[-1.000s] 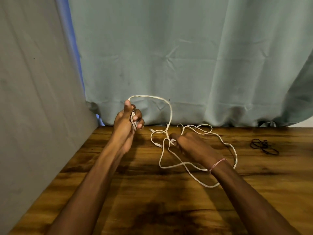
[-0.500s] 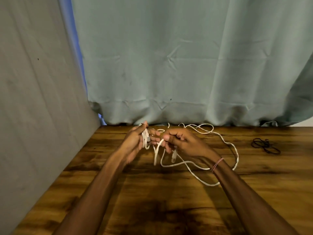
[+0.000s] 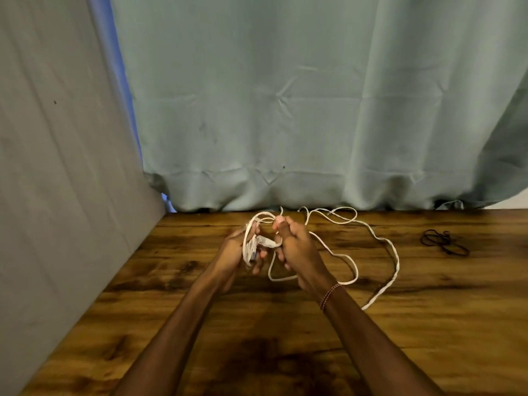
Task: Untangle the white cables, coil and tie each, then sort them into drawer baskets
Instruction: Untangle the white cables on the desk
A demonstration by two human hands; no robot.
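Observation:
A long white cable [image 3: 395, 252] lies in loose loops on the wooden table [image 3: 428, 324], trailing right and back toward the curtain. My left hand [image 3: 233, 252] holds several coiled turns of this cable against its palm and fingers. My right hand [image 3: 297, 247] is just to the right of it, fingers curled round the strand that runs into the coil. The two hands are close together above the table's far middle. A small loop hangs below my right hand. The cable ends are hidden in the hands.
A few thin black ties [image 3: 444, 242] lie on the table at the far right. A grey wall [image 3: 57, 195] closes off the left side. A pale green curtain [image 3: 285, 110] hangs behind the table's far edge.
My left hand came down from its raised position to table height and met my right hand. The tall cable loop was drawn into a coil on my left hand, and the loose cable shortened.

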